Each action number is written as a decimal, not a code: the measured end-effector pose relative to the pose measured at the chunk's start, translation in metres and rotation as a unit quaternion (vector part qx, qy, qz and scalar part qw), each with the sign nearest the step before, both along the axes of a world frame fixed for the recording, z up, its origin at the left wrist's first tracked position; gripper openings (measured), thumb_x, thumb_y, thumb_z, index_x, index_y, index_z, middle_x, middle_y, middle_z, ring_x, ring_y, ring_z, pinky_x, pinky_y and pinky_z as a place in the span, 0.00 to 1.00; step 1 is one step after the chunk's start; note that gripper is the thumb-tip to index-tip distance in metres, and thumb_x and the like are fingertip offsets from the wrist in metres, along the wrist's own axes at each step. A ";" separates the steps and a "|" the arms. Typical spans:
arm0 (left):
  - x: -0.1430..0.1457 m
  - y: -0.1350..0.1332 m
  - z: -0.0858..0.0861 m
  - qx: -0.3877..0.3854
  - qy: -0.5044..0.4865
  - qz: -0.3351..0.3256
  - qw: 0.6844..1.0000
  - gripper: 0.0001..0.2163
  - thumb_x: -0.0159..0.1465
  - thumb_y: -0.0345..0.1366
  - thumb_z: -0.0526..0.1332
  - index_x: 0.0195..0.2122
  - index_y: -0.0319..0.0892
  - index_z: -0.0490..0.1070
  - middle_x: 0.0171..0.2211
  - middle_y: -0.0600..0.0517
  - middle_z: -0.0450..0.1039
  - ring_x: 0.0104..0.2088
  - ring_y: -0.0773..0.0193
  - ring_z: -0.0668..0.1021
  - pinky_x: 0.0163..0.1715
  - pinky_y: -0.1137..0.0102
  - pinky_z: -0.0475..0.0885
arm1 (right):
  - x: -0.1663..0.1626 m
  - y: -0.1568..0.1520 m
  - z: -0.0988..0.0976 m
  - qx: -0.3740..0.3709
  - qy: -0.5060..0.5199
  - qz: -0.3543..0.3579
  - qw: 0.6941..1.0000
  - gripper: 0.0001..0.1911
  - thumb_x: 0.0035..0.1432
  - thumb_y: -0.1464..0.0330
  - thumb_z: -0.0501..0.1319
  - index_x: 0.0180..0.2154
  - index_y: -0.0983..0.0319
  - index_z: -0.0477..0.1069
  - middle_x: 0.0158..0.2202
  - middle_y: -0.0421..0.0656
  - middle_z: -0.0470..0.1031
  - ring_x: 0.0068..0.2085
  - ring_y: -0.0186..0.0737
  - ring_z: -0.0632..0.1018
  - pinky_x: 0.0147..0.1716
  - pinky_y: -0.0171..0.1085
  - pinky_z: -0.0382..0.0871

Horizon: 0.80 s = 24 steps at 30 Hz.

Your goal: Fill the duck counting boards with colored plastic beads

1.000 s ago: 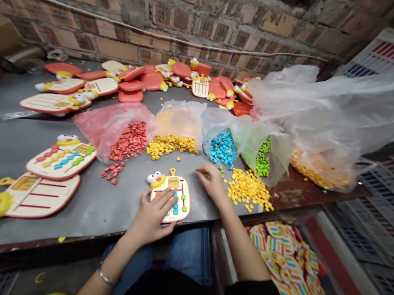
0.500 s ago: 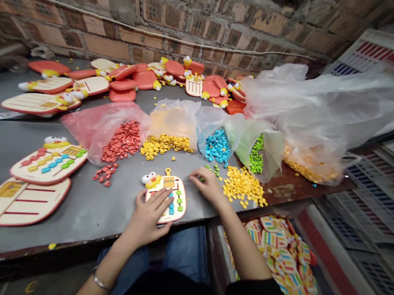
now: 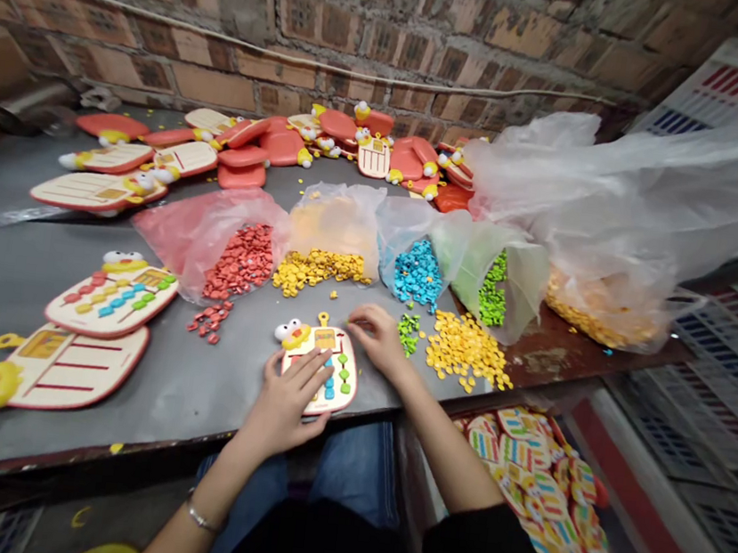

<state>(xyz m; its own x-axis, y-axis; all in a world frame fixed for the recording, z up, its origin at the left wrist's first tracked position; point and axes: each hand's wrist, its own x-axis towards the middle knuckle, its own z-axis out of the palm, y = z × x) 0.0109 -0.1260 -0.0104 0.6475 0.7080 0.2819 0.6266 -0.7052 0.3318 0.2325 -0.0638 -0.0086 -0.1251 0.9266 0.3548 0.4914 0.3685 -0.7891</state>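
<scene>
My left hand (image 3: 291, 393) lies flat across a cream toy board (image 3: 351, 366) with a red rim, its fingers stretched over the face and hiding part of the slots. A yellow duck-like head (image 3: 295, 332) with bulging white eyes sticks out at the board's upper left. Blue beads (image 3: 330, 381) and green beads (image 3: 344, 372) sit in slots on its right side. My right hand (image 3: 376, 336) is just beyond the board's upper right corner, thumb and finger pinched on what looks like a small green bead (image 3: 348, 321).
Loose green beads (image 3: 408, 333) and yellow pieces (image 3: 467, 351) lie to the right. Behind are bags of red (image 3: 240, 261), yellow (image 3: 316, 270), blue (image 3: 418, 272) and green beads (image 3: 493, 292). A filled board (image 3: 114, 299) overlaps another board (image 3: 75, 370) at left. A crate of toys (image 3: 538, 486) stands lower right.
My right hand has moved left to the board's upper right corner, uncovering the loose green pile. My left hand stays on the board. The view has shifted slightly.
</scene>
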 end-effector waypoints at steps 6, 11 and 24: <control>0.001 0.000 0.001 0.001 -0.003 -0.003 1.000 0.23 0.59 0.39 0.58 0.57 0.46 0.66 0.61 0.44 0.65 0.60 0.47 0.68 0.59 0.49 0.48 | -0.014 -0.007 -0.011 0.025 -0.149 0.012 0.988 0.04 0.59 0.72 0.61 0.31 0.61 0.72 0.34 0.45 0.75 0.41 0.42 0.73 0.44 0.41 0.67; 0.001 -0.001 0.002 -0.004 -0.005 0.000 1.000 0.23 0.59 0.39 0.58 0.57 0.47 0.66 0.60 0.43 0.65 0.60 0.47 0.67 0.59 0.49 0.48 | -0.009 -0.010 0.000 0.030 -0.225 0.043 0.973 0.06 0.59 0.74 0.60 0.31 0.61 0.72 0.37 0.46 0.76 0.42 0.43 0.71 0.44 0.41 0.65; 0.000 -0.001 0.000 0.008 -0.011 -0.002 1.000 0.22 0.60 0.38 0.57 0.57 0.47 0.66 0.61 0.44 0.64 0.60 0.48 0.68 0.59 0.49 0.46 | 0.098 -0.033 0.012 0.003 -0.092 -0.224 0.970 0.08 0.60 0.67 0.58 0.30 0.61 0.73 0.32 0.44 0.76 0.37 0.43 0.76 0.40 0.40 0.68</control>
